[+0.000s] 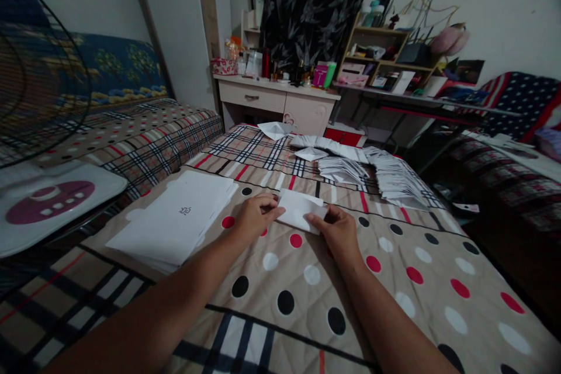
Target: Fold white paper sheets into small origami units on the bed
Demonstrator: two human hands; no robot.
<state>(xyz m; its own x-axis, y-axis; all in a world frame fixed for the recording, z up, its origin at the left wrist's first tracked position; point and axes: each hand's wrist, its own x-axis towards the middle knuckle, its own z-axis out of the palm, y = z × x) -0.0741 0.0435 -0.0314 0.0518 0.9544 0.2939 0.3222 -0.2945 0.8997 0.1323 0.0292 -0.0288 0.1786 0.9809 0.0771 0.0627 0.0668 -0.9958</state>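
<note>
A folded sheet of white paper (298,208) is held just above the patterned bedspread, between my two hands. My left hand (258,213) pinches its left end, with the thumb on top and fingers behind. At the right end, my right hand (337,231) grips it the same way, thumb lying on the front face. To the left lies a stack of flat white sheets (175,222), the top one bearing a small dark printed mark. Beyond my hands, rows of folded papers (397,178) overlap on the bed, with a smaller pile (342,169) beside them.
A bedspread (311,304) with dots and plaid covers the surface. At the left stand a fan (39,58) and a white tabletop (100,178). A dresser (254,96) and a shelf unit (377,58) line the far wall.
</note>
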